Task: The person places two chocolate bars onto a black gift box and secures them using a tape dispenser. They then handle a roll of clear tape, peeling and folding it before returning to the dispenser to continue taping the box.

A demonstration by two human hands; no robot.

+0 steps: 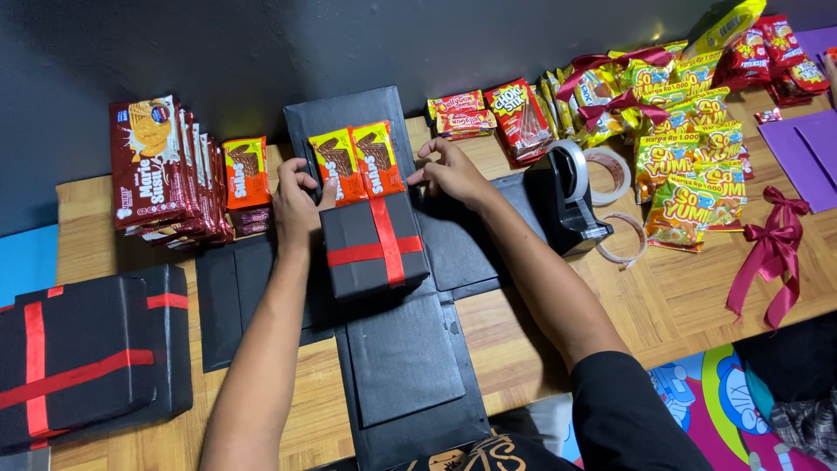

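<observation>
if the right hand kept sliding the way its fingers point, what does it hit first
Most likely the orange wafer packets on the black flap; the right hand points left at them, fingertips already at their edge. Beyond lies the left hand.

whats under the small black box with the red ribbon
The small box sits at the centre of an unfolded black cardboard sheet on the table. What lies directly beneath it, and its inside, are covered.

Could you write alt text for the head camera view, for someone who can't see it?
Two hands, left hand and right hand, press two orange wafer packets onto an unfolded black box, behind a small black gift box with red ribbon. Snack packs cover the wooden table.
</observation>
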